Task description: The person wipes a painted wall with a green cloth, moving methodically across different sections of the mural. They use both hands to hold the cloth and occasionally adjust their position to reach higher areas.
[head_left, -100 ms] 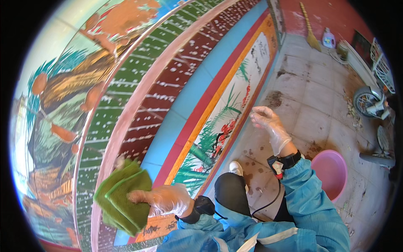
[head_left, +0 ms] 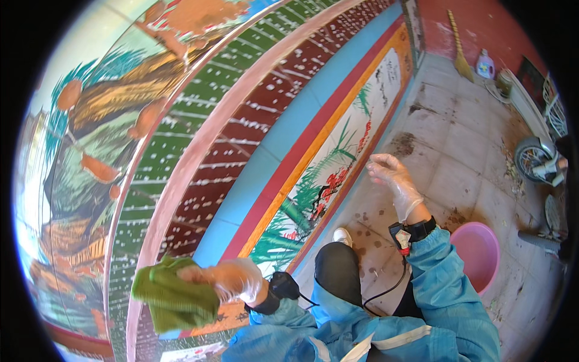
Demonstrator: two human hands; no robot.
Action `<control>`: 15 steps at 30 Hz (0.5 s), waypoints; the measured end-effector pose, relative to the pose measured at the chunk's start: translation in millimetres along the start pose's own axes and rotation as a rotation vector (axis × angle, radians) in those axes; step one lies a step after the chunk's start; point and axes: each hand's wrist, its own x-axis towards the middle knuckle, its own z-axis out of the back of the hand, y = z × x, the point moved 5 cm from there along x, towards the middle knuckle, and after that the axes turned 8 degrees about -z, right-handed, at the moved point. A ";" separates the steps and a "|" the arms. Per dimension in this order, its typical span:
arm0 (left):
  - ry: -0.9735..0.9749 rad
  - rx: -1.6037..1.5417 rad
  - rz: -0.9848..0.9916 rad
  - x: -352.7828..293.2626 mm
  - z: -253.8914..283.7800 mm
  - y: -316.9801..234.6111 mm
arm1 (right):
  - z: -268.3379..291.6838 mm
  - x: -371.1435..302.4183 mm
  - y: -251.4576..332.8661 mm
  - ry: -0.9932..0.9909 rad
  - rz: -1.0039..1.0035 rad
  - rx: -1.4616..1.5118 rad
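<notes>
Painted tile wall [head_left: 238,133] on my left, green and dark-red bands with white marks, pale blue strip, bamboo-and-red-blossom panel [head_left: 338,163] below; pale grey tiled floor [head_left: 437,142], stained, on my right. Thick green folded cloth [head_left: 181,304] is at lower left, in front of the wall's lower bands; can't tell if it's pressed on them. Left hand [head_left: 226,279], clear plastic glove, grips the cloth, thumb side on top, most fingers hidden. Right hand [head_left: 395,181], same kind of glove, fingers loosely curled, nothing seen in it, out over the floor. Round pink plastic basin [head_left: 482,256] sits on the floor beside my right sleeve.

Doing it well, my judgement: keep the cloth folded into a flat pad, spread the fingers behind it, press evenly, follow the bands lengthwise with overlapping passes, turn to a clean face once soiled. Watch for loose corners catching under the palm.

Writing: dark brushstroke script near the panel's far end, too small to read. Plastic bottle [head_left: 485,64] by the straw broom [head_left: 461,63] has a label, illegible. No brand made out.
</notes>
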 end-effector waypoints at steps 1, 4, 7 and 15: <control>0.051 0.015 -0.169 6.3 -2.9 18.5 | -4.6 0.3 -2.6 0.014 0.015 -0.004; 0.191 0.079 -0.195 -2.7 -5.9 46.1 | -6.6 -0.3 -7.3 0.034 0.026 -0.006; 0.120 -0.579 0.381 -32.3 -22.7 53.4 | -0.4 0.9 -7.5 0.031 0.042 0.009; 0.379 -0.316 0.264 -67.9 -50.2 7.4 | 6.0 4.2 -10.1 0.008 0.030 0.012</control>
